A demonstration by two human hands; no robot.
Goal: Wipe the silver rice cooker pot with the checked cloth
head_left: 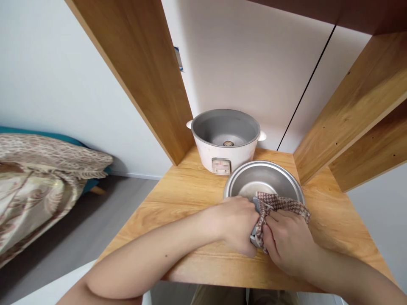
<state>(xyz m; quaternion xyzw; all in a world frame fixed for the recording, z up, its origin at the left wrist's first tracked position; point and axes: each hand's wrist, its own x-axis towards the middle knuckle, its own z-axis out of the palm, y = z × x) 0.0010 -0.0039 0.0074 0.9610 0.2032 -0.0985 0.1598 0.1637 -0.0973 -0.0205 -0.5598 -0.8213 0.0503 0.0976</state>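
Note:
A silver metal inner pot (pixel 251 180) stands on the wooden shelf top, its near rim covered by my hands. Wrapped over the near side of that rim is my left hand (pixel 240 220), closed; its fingertips are hidden. My right hand (pixel 289 237) is closed on a brown-and-white checked cloth (pixel 280 203), which drapes over the pot's near right rim and partly into the bowl. Between the two hands shows a small grey patch that I cannot make out. Behind the pot is a white cooker body (pixel 206 150), uncovered, with a grey inside and a small round centre piece.
The wooden top (pixel 159 216) is framed by a wooden post (pixel 140 72) at left and wooden panels (pixel 349 110) at right. A white wall panel with a dark cable (pixel 307 87) rises behind. At far left, patterned cloths (pixel 47 169) cover a teal piece of furniture.

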